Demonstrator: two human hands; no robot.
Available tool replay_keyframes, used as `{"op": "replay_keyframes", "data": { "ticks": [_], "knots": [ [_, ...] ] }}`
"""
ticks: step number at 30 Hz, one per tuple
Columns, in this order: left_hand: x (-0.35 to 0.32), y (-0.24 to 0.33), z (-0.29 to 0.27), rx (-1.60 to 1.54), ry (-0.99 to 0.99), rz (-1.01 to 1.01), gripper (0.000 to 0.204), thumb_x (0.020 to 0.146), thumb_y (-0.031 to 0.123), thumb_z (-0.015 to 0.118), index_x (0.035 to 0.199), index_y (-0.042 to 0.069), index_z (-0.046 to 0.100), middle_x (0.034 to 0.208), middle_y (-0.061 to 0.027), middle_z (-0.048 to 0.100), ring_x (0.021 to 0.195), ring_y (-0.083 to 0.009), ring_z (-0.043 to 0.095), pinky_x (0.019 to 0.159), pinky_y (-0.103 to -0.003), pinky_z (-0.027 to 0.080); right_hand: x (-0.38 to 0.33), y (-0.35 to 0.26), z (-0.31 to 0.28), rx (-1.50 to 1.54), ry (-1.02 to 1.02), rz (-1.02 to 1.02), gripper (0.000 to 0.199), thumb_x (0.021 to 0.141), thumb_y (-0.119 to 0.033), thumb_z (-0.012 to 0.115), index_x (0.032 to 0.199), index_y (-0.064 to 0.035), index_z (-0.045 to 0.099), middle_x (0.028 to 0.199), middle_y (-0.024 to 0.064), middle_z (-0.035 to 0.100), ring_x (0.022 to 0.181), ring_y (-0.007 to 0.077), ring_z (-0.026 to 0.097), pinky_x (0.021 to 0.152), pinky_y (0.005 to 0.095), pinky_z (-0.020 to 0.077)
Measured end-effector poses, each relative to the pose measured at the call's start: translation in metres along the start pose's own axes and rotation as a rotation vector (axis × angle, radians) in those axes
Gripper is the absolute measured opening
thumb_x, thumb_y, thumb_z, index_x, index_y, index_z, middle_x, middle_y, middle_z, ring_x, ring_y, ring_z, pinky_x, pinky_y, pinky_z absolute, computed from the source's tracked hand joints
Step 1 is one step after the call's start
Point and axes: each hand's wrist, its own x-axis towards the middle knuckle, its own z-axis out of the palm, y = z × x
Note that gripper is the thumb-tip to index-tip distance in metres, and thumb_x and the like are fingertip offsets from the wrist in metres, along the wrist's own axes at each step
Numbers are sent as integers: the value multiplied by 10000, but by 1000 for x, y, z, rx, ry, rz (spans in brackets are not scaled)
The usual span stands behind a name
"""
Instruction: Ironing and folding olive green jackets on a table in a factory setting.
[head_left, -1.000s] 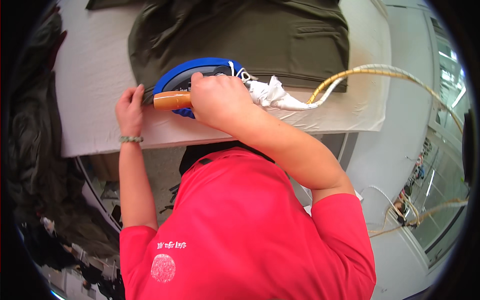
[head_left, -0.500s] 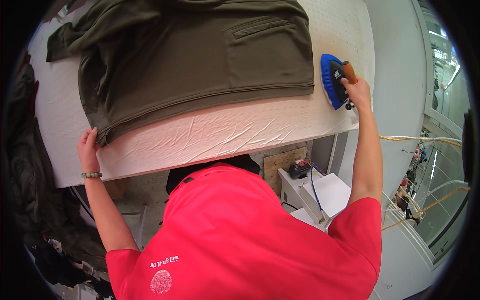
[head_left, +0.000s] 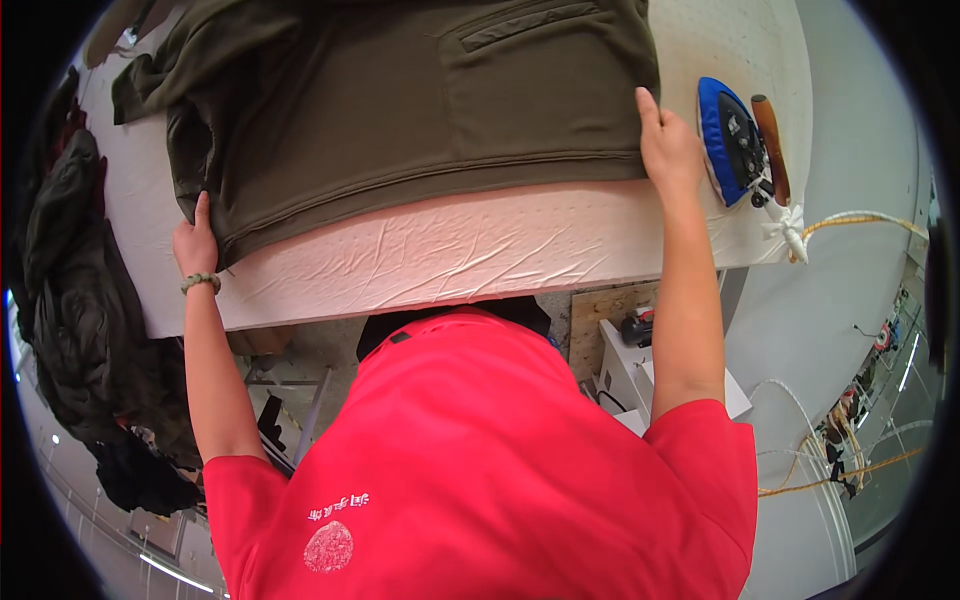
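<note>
A dark olive jacket (head_left: 350, 110) with a slanted pocket and a sleeve at the far left lies spread on the padded white ironing table (head_left: 420, 245). At the left end of its hem, my left hand (head_left: 197, 243) is closed on the edge, thumb on top and fingers mostly hidden. My right hand (head_left: 670, 150) grips the jacket's right side edge, thumb pointing away from me. Just right of that hand, an iron (head_left: 742, 145) with a blue sole cover and a brown handle rests on the table, with no hand on it.
Dark garments (head_left: 85, 290) hang in a heap off the table's left side. A white and yellow cord (head_left: 865, 218) runs right from the iron. Under the table stands a white boxy unit (head_left: 625, 365) beside a wooden board (head_left: 600, 305).
My right hand has let go of the iron and moved left onto the jacket's right edge. My left hand still holds the left hem corner, its thumb now stretched along the fabric.
</note>
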Motion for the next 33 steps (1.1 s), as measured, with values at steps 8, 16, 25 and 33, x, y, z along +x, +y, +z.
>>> {"op": "replay_keyframes", "data": {
  "ticks": [8,16,25,33],
  "knots": [
    [-6,-12,38,-126,250,31,748,965,676,518,963,-39,734,879,-258,711,860,-430,666,786,-481,502,-11,17,33,-101,175,12,767,980,-724,396,841,-22,671,929,257,697,935,468,655,776,536,509],
    [-27,-12,16,-403,153,51,716,965,692,491,1007,29,756,888,-237,720,883,-426,681,753,-490,513,18,11,39,-216,246,373,780,1018,-669,299,1036,-35,753,1017,226,742,987,436,702,836,538,545],
    [-6,-38,38,-236,195,195,565,1005,619,487,1085,131,761,845,-169,737,750,-399,686,633,-481,508,-11,-42,50,-187,309,457,808,1027,-615,244,1105,17,741,1160,263,703,1119,452,657,946,525,516],
    [-6,-44,46,-371,251,342,380,1043,440,549,1127,134,759,874,-145,749,716,-358,693,597,-427,506,5,-24,56,-308,398,404,749,1027,-591,260,1018,-51,779,1083,242,725,1040,464,678,904,541,531]
  ]
}}
